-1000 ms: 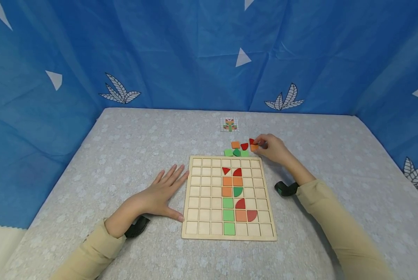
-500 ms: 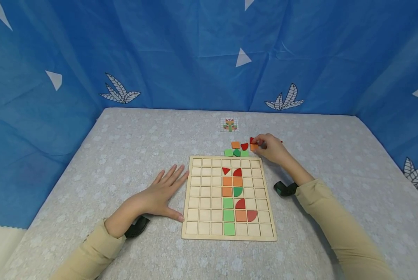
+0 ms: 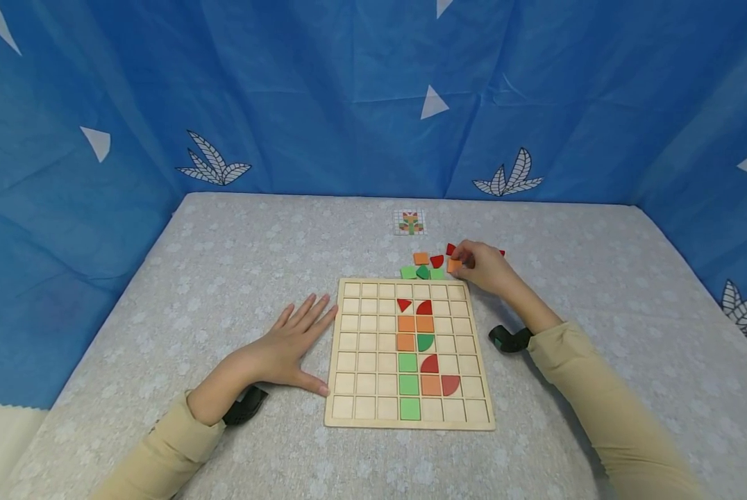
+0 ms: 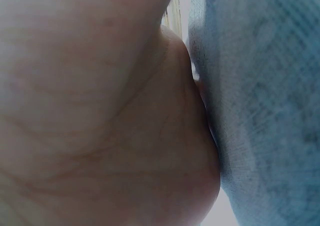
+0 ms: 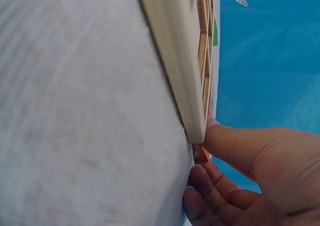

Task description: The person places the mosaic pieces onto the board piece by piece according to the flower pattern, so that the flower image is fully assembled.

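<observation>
Blue cloth (image 3: 323,104), printed with white triangles and leaf sprigs, hangs behind and on both sides of a table (image 3: 236,243) covered in pale grey floral fabric. On the table lies a square wooden board (image 3: 365,362) divided into a grid of shallow cells. A column of squares runs down its middle, orange above and light green below, topped by a red triangle (image 3: 403,305). To the right of that column sit more orange squares, red quarter circles and one green quarter circle (image 3: 425,342).

A person in tan sleeves (image 3: 598,396) reaches in from the near side, with a black device at each wrist. The left hand (image 3: 286,353) lies palm down and flat, fingers spread wide, holding nothing; its thumb tip meets the board's left edge. The right hand (image 3: 487,267) is beyond the board's far right corner, thumb and fingertips pinching a small orange square (image 3: 452,267).

Just left of those fingertips are loose pieces: a red one (image 3: 437,261), another orange tile (image 3: 421,258), a dark green one (image 3: 423,273) and two light green tiles (image 3: 408,273). Farther back lies a small card (image 3: 409,223) showing a coloured grid pattern.
</observation>
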The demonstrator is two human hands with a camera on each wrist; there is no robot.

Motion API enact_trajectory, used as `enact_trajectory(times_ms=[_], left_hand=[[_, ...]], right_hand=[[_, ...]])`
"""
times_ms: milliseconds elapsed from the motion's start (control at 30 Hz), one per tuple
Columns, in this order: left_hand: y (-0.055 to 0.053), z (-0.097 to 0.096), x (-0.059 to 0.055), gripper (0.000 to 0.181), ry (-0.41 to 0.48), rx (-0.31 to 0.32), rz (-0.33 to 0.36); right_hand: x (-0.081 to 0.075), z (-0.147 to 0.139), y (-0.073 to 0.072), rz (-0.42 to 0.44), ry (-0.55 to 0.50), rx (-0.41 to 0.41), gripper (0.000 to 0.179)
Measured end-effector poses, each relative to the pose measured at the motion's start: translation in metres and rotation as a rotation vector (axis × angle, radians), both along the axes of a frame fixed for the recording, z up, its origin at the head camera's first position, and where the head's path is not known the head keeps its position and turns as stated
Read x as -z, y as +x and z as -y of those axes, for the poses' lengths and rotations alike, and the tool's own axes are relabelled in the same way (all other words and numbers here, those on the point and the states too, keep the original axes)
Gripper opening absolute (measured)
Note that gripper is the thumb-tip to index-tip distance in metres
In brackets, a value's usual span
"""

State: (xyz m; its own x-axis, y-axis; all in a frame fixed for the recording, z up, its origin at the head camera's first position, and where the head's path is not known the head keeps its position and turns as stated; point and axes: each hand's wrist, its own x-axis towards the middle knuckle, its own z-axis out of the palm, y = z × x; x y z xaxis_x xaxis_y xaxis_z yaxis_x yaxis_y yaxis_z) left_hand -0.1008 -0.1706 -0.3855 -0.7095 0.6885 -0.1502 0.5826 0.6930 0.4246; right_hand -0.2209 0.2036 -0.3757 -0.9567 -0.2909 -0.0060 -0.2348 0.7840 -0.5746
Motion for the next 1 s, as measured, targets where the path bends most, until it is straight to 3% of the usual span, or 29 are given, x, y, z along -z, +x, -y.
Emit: enact_trajectory(times_ms=[200,433,633,833,1000], left_hand=[[0.001,0.0,-0.001,0.123,0.0,0.004,-0.005],[0.0,0.001,0.001,0.123,0.001,0.003,-0.016],[0.0,0.001,0.002,0.123,-0.007,0.003,-0.019],[-0.001,0.001,0.002,0.123,-0.004,-0.003,-0.013],[-0.001,0.001,0.003,0.124,-0.004,0.001,-0.015]], right_hand=[[0.0,0.0,0.001,-0.019,-0.002,-0.013,0.02],[-0.002,0.002,0.004,-0.072,-0.052,-0.014,0.008],[-0.012,0.01,0.013,-0.101,-0.109,-0.002,0.005],[-0.028,0.035,0.031,-0.031,-0.252,-0.113,0.006],[-0.03,0.054,0.046,0.047,-0.337,-0.235,0.005]])
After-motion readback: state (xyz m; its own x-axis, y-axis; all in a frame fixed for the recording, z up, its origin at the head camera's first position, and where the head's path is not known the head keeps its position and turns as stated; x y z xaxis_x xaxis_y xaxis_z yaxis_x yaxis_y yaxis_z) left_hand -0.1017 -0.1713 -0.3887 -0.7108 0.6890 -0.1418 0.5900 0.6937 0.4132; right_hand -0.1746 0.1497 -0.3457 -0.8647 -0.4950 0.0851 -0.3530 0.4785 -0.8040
